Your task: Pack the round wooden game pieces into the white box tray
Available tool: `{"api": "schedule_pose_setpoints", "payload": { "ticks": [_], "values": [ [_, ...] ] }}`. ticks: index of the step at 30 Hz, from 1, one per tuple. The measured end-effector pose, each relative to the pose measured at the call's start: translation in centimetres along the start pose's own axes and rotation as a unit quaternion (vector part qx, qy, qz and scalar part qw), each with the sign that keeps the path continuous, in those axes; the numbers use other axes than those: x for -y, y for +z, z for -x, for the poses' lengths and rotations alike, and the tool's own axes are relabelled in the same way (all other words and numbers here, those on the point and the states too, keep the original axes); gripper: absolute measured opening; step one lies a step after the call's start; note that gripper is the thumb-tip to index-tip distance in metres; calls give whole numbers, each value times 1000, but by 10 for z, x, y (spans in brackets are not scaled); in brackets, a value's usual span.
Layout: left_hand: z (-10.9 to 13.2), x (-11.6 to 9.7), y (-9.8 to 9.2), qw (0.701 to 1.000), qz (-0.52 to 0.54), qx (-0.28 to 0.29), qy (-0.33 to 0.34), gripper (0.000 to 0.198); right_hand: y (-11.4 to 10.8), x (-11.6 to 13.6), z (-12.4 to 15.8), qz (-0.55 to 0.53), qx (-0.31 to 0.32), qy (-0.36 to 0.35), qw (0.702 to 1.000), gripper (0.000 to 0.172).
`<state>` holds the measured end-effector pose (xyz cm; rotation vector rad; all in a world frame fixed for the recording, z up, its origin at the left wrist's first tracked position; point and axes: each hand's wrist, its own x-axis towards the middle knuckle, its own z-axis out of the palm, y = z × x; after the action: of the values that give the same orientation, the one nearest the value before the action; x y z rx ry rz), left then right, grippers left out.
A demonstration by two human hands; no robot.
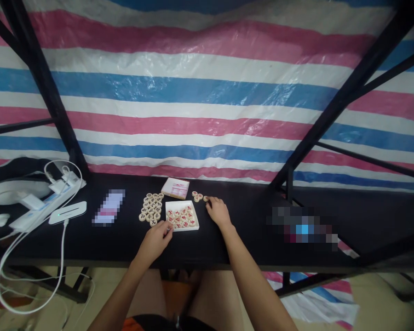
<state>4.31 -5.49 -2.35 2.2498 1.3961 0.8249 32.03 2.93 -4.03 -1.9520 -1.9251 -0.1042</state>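
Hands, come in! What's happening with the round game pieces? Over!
Left hand curled at near corner of white square box, grip unclear. Right hand open, fingertips on loose round wooden disc. More discs piled left of box.

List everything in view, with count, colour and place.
box: one, white, table middle, holds red-marked discs
lid: one, white-pink, behind box
loose discs: many, pale, left of box
disc group: about three, pale, right of lid
power strip: one, white, table's left
cables: several, white, far left
table: one, black
tarp: one, pink-blue-white stripes, behind
left hand: one, at box's near-left corner
right hand: one, fingertips touching a disc right of box
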Motion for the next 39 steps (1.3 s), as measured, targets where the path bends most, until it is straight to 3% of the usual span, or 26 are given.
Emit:
{"api": "schedule_pose_setpoints", "payload": {
  "ticks": [6,13,17,20,24,27,31,34,39],
  "values": [
    [0,0,0,1000,6,2,-2,20,-9,17,3,4,-4,45,999,14],
    [1,-1,0,1000,11,-3,-2,18,-8,23,3,-7,-7,25,1000,16],
    [1,-1,1,1000,9,-5,-1,19,1,20,-2,-66,-8,-21,998,9],
    [1,0,1,1000,7,0,0,19,4,16,-2,-108,5,-14,994,7],
    [0,1,1,1000,14,6,-3,19,-6,22,0,-102,-67,-16,992,10],
    [-1,3,2,1000,15,9,-6,20,-14,41,0,-133,-119,-85,980,13],
    [-1,5,4,1000,14,15,-3,19,-9,70,-6,-241,-21,-217,946,11],
    [-1,5,4,1000,14,8,0,19,1,78,-7,-243,13,-228,943,8],
    [0,4,3,1000,6,7,13,19,5,74,-3,-192,-13,-210,958,10]
  ]
}}
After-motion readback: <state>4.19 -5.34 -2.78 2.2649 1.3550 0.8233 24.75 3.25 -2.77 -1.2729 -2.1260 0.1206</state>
